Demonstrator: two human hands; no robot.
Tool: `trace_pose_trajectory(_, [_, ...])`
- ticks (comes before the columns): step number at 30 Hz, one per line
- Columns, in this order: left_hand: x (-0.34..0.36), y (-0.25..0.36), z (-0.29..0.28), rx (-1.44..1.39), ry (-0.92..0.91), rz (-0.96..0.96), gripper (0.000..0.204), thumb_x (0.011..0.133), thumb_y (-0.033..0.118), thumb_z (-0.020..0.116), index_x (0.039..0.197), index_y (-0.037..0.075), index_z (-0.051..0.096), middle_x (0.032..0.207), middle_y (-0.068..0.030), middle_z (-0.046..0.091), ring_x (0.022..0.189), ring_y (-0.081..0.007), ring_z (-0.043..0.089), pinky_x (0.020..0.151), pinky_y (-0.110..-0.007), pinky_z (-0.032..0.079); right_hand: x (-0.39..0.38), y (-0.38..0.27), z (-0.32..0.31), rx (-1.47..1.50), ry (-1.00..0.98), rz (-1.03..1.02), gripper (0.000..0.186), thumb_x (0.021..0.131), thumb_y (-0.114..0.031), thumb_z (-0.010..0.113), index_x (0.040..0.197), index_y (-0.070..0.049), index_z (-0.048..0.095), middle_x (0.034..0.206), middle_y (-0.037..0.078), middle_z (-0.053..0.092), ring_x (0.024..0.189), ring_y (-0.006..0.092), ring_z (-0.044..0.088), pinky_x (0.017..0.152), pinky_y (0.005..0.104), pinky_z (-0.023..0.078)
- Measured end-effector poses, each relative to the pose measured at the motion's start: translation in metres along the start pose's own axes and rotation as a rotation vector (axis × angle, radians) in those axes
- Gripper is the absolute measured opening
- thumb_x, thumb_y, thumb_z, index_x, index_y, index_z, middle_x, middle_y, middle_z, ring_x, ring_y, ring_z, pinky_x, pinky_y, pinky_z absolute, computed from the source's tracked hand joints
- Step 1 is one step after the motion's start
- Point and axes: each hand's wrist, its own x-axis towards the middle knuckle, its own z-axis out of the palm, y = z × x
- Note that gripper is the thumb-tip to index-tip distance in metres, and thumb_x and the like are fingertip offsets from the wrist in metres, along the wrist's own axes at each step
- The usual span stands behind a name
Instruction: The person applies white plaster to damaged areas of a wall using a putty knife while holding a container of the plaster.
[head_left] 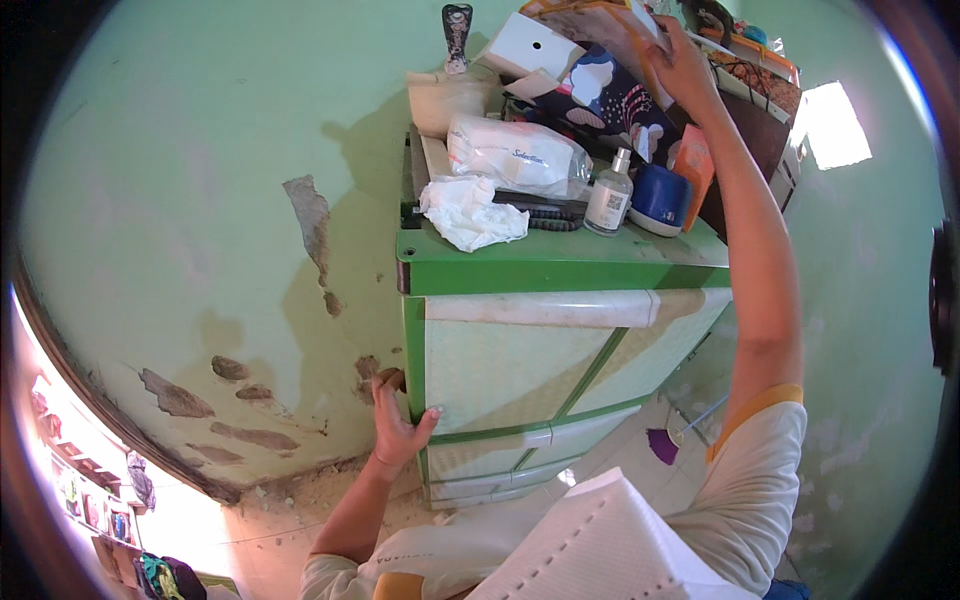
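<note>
My left hand (398,425) grips the left edge of a green and white drawer cabinet (560,272), thumb on the front and fingers round the side. At the far back, my right hand (685,72) reaches over the cabinet top, fingers closed on the edge of a brown, orange-edged flat packet (615,35). Just below the packet lie a dark blue cloud-patterned pouch (600,95) and a white box (532,46). Near my right forearm stand a blue jar (660,200), an orange packet (694,165) and a glass spray bottle (607,200).
A plastic-wrapped tissue pack (515,155), a crumpled white tissue (470,213) and a beige container (445,103) holding a dark-handled brush (457,35) crowd the cabinet's left. Green wall with peeling patches (310,215) rises alongside. A purple broom (662,445) lies on the floor.
</note>
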Motion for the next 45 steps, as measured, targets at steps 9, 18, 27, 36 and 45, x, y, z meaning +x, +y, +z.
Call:
trace_pose_trajectory(9, [0.004,0.001,-0.004,0.004,0.004,0.020,0.069,0.078,0.037,0.076,0.119,-0.007,0.043,0.110,-0.0241,0.045,0.103,-0.0381,0.046,0.091,-0.046,0.039,0.017,-0.068,0.003,0.054,0.221,-0.056,0.043,0.088,-0.021,0.064,0.126,-0.006,0.051,0.113,0.022,0.062,0.102,0.0360,0.063,0.088,0.0436,0.048])
trace_pose_trajectory(18, [0.008,0.003,-0.008,0.009,-0.034,0.029,0.071,0.077,0.036,0.077,0.121,-0.008,0.043,0.111,-0.0245,0.046,0.101,-0.0382,0.048,0.088,-0.045,0.043,0.018,-0.078,-0.013,0.169,0.058,-0.128,0.053,0.088,-0.029,0.068,0.135,-0.011,0.049,0.126,0.016,0.059,0.117,0.0288,0.058,0.100,0.0365,0.043])
trace_pose_trajectory(27, [0.007,0.001,-0.008,0.053,-0.031,0.066,0.071,0.076,0.039,0.078,0.119,-0.007,0.044,0.109,-0.0240,0.045,0.100,-0.0378,0.049,0.085,-0.044,0.045,0.013,-0.055,-0.011,0.081,0.048,-0.122,0.064,0.085,-0.030,0.070,0.139,-0.009,0.044,0.133,0.017,0.053,0.123,0.0285,0.052,0.104,0.0378,0.039])
trace_pose_trajectory(36, [0.006,0.003,-0.005,-0.021,-0.022,0.021,0.073,0.076,0.038,0.078,0.120,-0.007,0.043,0.110,-0.0235,0.045,0.100,-0.0371,0.049,0.085,-0.044,0.045,-0.008,-0.052,-0.028,0.100,0.122,-0.074,0.064,0.089,-0.040,0.066,0.138,-0.005,0.045,0.137,0.019,0.051,0.128,0.0333,0.049,0.108,0.0409,0.036])
trace_pose_trajectory(45, [-0.001,0.009,-0.003,-0.054,0.047,-0.047,0.068,0.079,0.039,0.074,0.118,-0.008,0.042,0.107,-0.0233,0.045,0.093,-0.0362,0.049,0.082,-0.044,0.044,-0.211,-0.004,-0.108,0.420,0.518,0.731,0.049,0.101,-0.038,0.046,0.128,0.003,0.052,0.129,0.018,0.057,0.124,0.0246,0.052,0.109,0.0384,0.035])
